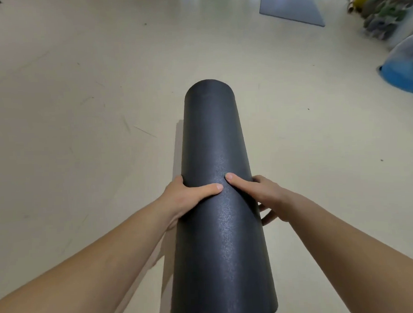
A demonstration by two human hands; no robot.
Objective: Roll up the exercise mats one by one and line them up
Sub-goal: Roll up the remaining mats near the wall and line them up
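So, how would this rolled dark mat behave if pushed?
Probably rolls readily: the rolled mat is a smooth cylinder. Likely light: the left hand and right hand hold it just at its middle. Its outer edge may unroll once released.

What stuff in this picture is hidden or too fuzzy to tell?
Head view:
Fingers of the left hand and right hand: mostly behind the rolled mat they hold.
Rolled mat's end faces: turned away from the camera.
Colourful pile, top right: too blurred to name.
Blue thing: cut off by the right edge.
Flat grey mat: far end past the top edge.
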